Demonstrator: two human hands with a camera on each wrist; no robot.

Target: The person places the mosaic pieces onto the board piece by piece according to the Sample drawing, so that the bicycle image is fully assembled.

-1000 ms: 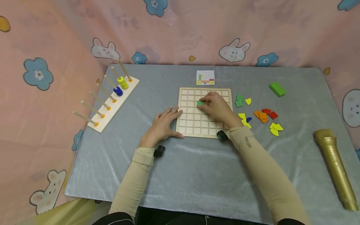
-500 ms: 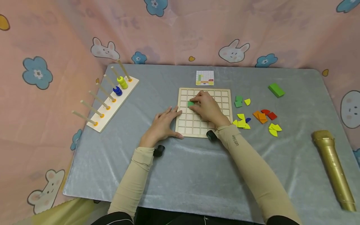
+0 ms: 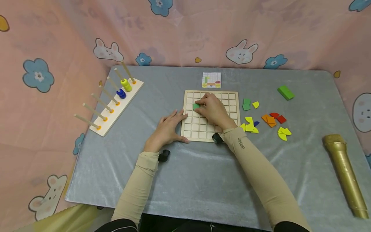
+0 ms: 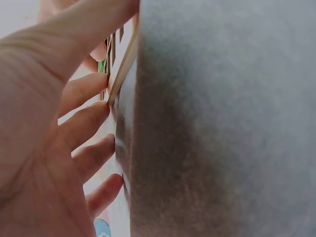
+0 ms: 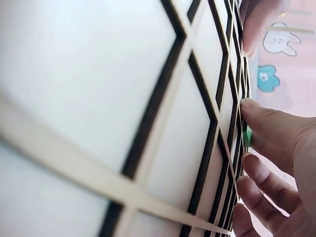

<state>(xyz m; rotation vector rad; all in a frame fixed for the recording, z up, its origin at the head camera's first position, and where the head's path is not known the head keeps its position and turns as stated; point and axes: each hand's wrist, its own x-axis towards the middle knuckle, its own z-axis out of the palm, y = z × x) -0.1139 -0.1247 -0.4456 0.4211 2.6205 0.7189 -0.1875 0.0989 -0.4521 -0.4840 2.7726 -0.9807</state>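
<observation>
Well off to the left of my fingers stands the peg rack [image 3: 119, 109], touched by neither hand. My left hand [image 3: 168, 129] comes next: fingers spread and loosely extended, gripping nothing, their tips against the left edge of the wooden grid board [image 3: 202, 128], thumb at its near corner. To the right of those fingers is the green tile [image 3: 196, 106], pinched between my right thumb and fingertips over the grid — whether it sits fully down in a cell, I cannot tell. It is the only piece I can see there, so I judge the work barely begun, though my right hand [image 3: 214, 111] hides some cells. Near those right fingertips, just beyond the board, lies the patterned card [image 3: 211, 79]. To the right of that hand are pieces not on the grid: green pieces [image 3: 246, 103], yellow pieces [image 3: 250, 127], a blue piece [image 3: 256, 123], orange pieces [image 3: 271, 120], red pieces [image 3: 281, 119] — then the green block [image 3: 286, 92] and, farthest from my fingers, the gold microphone [image 3: 345, 175].
</observation>
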